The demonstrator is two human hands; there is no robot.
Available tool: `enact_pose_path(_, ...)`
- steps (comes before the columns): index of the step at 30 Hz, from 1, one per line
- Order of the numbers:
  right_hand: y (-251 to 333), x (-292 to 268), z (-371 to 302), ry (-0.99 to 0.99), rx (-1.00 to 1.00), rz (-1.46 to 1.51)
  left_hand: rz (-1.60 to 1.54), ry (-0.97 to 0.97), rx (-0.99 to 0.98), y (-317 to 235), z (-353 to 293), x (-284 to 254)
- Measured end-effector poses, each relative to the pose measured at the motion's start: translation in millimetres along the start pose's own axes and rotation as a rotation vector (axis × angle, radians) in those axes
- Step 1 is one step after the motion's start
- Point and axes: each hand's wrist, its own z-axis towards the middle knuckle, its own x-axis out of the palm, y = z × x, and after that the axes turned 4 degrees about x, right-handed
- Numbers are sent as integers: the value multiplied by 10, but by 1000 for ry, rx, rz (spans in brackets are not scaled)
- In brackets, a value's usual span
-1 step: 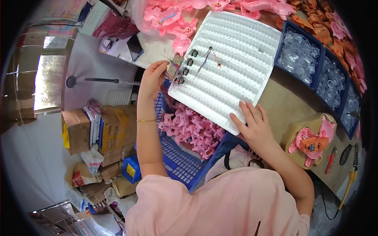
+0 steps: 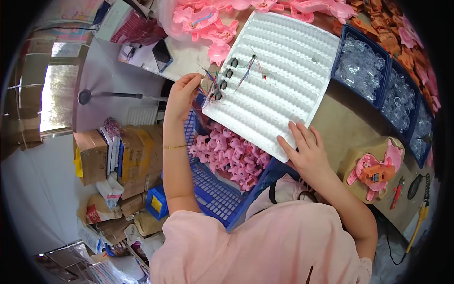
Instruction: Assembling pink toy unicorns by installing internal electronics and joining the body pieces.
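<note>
Head view: left fingers (image 2: 191,83) pinch wires (image 2: 213,85); right fingers (image 2: 297,135) on tray (image 2: 272,113)

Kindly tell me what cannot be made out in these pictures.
All in the head view:
Thin wires by the left hand: too fine and tangled to count.
Right hand: its palm, hidden by its own back.
Blue basket: partly hidden by the white tray.
Pink shells: some cut off by the upper edge.

Thin wires (image 2: 205,90), their number unclear, are pinched by the left hand (image 2: 183,96); a white tray (image 2: 279,80) is touched near one corner by the right hand (image 2: 305,149).
</note>
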Motion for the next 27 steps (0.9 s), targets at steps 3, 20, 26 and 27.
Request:
enact_pose_path(3, 20, 19, 6, -28, -4, -50, 29, -7, 74, -118, -129, 41)
enact_pose_path(20, 33, -327, -137, 0, 69, 40, -350, 316, -148, -391, -697, 1514)
enact_pose_path(26, -108, -1098, -724, -263, 554, 600, -167, 506, -30, -364, -946, 1970)
enact_pose_path(27, -139, -1093, -749, -366, 511, 633, -183, 502, 11, -416, -1030, 2098)
